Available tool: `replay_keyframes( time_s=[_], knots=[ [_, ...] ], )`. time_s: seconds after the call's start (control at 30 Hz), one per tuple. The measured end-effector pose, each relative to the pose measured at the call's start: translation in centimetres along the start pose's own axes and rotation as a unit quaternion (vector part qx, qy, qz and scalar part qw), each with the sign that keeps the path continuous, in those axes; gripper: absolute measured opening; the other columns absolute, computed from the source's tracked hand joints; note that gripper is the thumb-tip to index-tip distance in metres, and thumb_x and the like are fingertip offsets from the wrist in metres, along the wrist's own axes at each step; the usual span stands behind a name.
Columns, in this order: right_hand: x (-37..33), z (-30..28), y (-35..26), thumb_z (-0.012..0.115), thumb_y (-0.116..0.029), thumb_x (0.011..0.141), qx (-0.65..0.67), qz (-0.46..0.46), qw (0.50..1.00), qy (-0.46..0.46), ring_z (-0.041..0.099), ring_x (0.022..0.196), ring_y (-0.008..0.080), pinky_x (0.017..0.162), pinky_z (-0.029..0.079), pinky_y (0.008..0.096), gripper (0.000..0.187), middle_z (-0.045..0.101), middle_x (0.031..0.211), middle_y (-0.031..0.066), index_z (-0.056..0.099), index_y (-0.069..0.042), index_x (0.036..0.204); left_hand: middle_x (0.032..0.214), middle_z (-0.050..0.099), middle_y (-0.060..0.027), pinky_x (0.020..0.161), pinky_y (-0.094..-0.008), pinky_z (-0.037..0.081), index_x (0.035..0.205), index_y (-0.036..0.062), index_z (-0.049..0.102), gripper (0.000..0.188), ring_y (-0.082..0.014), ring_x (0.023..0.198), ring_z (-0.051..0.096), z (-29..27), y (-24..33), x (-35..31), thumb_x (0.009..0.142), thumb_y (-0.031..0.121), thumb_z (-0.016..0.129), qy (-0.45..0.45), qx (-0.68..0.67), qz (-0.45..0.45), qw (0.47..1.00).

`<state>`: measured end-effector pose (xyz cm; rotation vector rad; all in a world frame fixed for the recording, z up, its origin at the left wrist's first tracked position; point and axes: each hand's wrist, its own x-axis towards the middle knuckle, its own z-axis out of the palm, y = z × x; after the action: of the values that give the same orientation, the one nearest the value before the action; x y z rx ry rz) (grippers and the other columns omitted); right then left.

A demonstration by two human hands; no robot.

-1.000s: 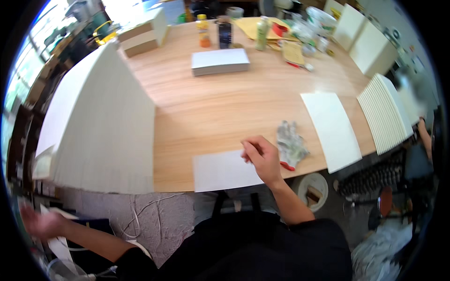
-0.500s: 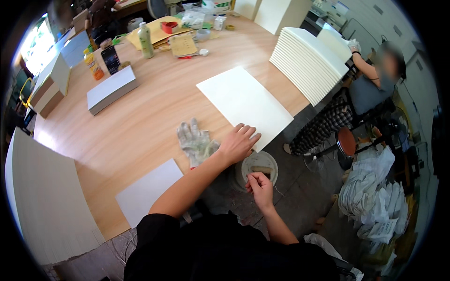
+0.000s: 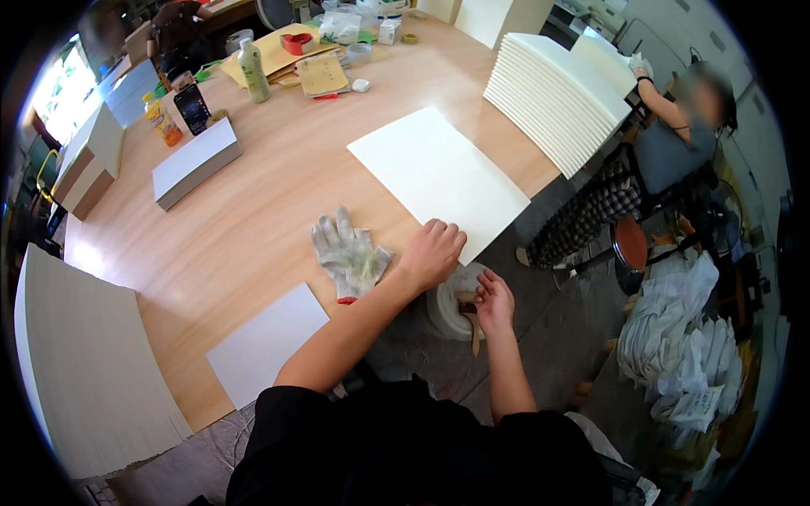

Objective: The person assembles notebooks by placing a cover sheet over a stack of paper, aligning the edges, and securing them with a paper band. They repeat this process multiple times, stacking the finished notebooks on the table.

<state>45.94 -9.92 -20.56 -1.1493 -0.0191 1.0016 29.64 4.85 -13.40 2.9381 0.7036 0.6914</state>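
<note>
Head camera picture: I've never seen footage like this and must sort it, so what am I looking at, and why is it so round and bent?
The camera sits on a person's head and looks down through a very wide lens, which bends straight edges. Both bare forearms come in from below. The left hand rests on the edge of a wooden table, touching a large white sheet, beside a pair of work gloves. The right hand reaches below the table into a white bucket and seems to grip a brush handle. A smaller sheet, a white stack and bottles also lie there. Another person sits at right.
</note>
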Motion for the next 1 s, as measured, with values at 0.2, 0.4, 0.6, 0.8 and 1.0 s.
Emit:
replay_keyframes(
  time_s=[0.2,0.4,0.6,0.8,1.0],
  knots=[
    [-1.9,-0.5,-1.8,0.062,-0.013,0.099,0.046,-0.02,0.998,-0.047,0.064,0.081,0.016,0.067,0.05,0.0296,0.022,0.07,0.098,0.0051,0.068,-0.005,0.119,0.097,0.077,-0.0104,0.112,-0.0491,0.04,0.109,0.0113,0.076,0.022,-0.0318,0.097,0.072,-6.8,-6.0,-1.0,0.094,0.028,0.077,0.159,-0.184,-0.162,0.956],
    [-4.9,7.0,-3.0,0.036,-0.065,0.109,0.106,0.206,0.931,-0.283,0.072,0.085,0.025,0.067,0.051,0.0305,0.075,0.078,0.111,0.0153,0.064,0.0,0.134,0.149,0.062,-0.0108,0.112,-0.0362,0.045,0.114,0.0036,0.071,0.02,-0.0158,0.131,0.057,-17.0,-14.5,-6.8,0.105,0.021,0.068,0.087,-0.576,-0.198,0.788],
    [-10.5,15.8,-0.1,0.058,-0.011,0.102,-0.01,0.17,0.929,-0.327,0.073,0.074,0.018,0.055,0.056,0.0274,0.043,0.074,0.108,0.0082,0.054,-0.002,0.144,0.157,0.054,-0.0169,0.117,-0.0394,0.043,0.122,0.0006,0.07,0.031,-0.0243,0.142,0.052,-25.1,-14.3,-17.6,0.107,0.027,0.065,0.227,-0.501,-0.196,0.811],
    [-8.7,24.5,5.0,0.055,-0.007,0.099,-0.149,0.146,0.834,-0.51,0.069,0.112,0.0183,0.096,0.057,0.0327,0.053,0.069,0.129,0.0126,0.047,0.004,0.151,0.139,0.065,-0.0168,0.102,-0.0371,0.056,0.133,-0.0049,0.065,0.05,-0.0211,0.124,0.066,-27.1,-12.1,-32.7,0.114,0.037,0.048,0.276,-0.647,-0.457,0.545],
    [-7.5,27.7,8.7,0.052,-0.002,0.099,-0.308,0.162,0.762,-0.547,0.068,0.113,0.0177,0.099,0.055,0.0321,0.047,0.069,0.129,0.0121,0.053,0.006,0.145,0.115,0.075,-0.0113,0.089,-0.0326,0.061,0.125,-0.0025,0.07,0.04,-0.0185,0.098,0.074,-24.3,-11.9,-39.7,0.111,0.032,0.055,0.236,-0.592,-0.574,0.513]
  ],
)
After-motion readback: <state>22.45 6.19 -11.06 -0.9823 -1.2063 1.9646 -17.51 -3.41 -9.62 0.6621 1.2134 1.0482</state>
